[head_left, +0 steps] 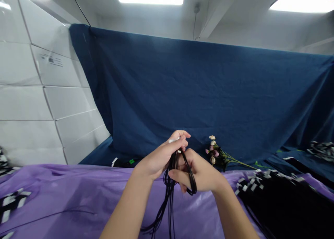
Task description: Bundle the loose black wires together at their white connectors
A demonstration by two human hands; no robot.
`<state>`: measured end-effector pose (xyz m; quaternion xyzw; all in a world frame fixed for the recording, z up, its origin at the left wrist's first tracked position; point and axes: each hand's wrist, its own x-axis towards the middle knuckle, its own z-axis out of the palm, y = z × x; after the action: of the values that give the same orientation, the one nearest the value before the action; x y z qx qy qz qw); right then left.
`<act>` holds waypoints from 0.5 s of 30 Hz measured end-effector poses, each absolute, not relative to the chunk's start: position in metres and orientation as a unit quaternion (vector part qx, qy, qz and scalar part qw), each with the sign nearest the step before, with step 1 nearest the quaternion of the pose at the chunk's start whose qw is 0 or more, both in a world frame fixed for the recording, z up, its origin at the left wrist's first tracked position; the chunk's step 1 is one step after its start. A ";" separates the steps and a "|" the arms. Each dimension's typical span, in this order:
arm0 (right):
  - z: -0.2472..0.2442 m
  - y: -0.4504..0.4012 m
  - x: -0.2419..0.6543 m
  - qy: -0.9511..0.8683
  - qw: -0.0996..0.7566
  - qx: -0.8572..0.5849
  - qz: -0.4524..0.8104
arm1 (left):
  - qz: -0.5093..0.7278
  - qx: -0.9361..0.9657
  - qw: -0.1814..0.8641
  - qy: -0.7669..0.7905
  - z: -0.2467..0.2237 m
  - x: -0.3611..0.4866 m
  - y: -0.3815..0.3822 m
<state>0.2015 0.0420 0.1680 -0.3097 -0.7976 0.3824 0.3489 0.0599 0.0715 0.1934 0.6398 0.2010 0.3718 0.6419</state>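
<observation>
A bundle of thin black cords (169,197) hangs down between my hands, over a purple sheet. My left hand (169,150) is closed on the top of the bundle, where small white ends show by the fingers. Just below and to the right, my right hand (194,171) is closed around the same cords, with a black loop curving over its fingers. What lies inside the two grips is partly hidden by the fingers.
White boxes (23,103) are stacked on the left. A dark blue cloth (198,89) hangs behind. Artificial flowers (212,152) lie beyond my right hand. Black cords with white ends (284,200) are piled at right on the purple sheet (99,183); more (12,202) lie at left.
</observation>
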 end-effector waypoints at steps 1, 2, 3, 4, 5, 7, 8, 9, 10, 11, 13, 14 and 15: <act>0.168 0.042 0.202 -0.793 0.349 -0.310 0.391 | 0.373 0.635 0.648 0.192 0.193 0.060 0.072; 0.167 0.042 0.202 -0.792 0.349 -0.311 0.392 | 0.375 0.629 0.656 0.184 0.194 0.060 0.072; 0.167 0.042 0.202 -0.791 0.352 -0.313 0.391 | 0.375 0.624 0.663 0.176 0.194 0.061 0.072; 0.167 0.042 0.203 -0.789 0.357 -0.312 0.391 | 0.375 0.618 0.670 0.167 0.194 0.061 0.072; 0.166 0.042 0.203 -0.785 0.363 -0.309 0.395 | 0.375 0.613 0.677 0.160 0.194 0.061 0.072; 0.164 0.042 0.204 -0.771 0.382 -0.296 0.415 | 0.377 0.604 0.686 0.150 0.193 0.061 0.073; 0.163 0.043 0.204 -0.763 0.394 -0.287 0.425 | 0.378 0.599 0.690 0.147 0.193 0.062 0.073; 0.162 0.043 0.204 -0.757 0.405 -0.281 0.429 | 0.381 0.595 0.693 0.145 0.193 0.062 0.073; 0.161 0.044 0.205 -0.756 0.412 -0.275 0.428 | 0.386 0.591 0.693 0.145 0.193 0.062 0.073; 0.161 0.044 0.205 -0.758 0.415 -0.272 0.423 | 0.392 0.589 0.691 0.147 0.192 0.063 0.073; 0.162 0.045 0.205 -0.772 0.404 -0.269 0.411 | 0.405 0.590 0.681 0.155 0.192 0.064 0.071; 0.163 0.045 0.204 -0.779 0.397 -0.269 0.404 | 0.411 0.594 0.672 0.163 0.192 0.065 0.070; 0.164 0.044 0.204 -0.785 0.393 -0.271 0.395 | 0.416 0.599 0.662 0.173 0.192 0.065 0.070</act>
<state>0.2040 0.0445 0.1635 -0.2712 -0.7852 0.3946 0.3927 0.0651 0.0696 0.1916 0.5988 0.1730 0.4159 0.6623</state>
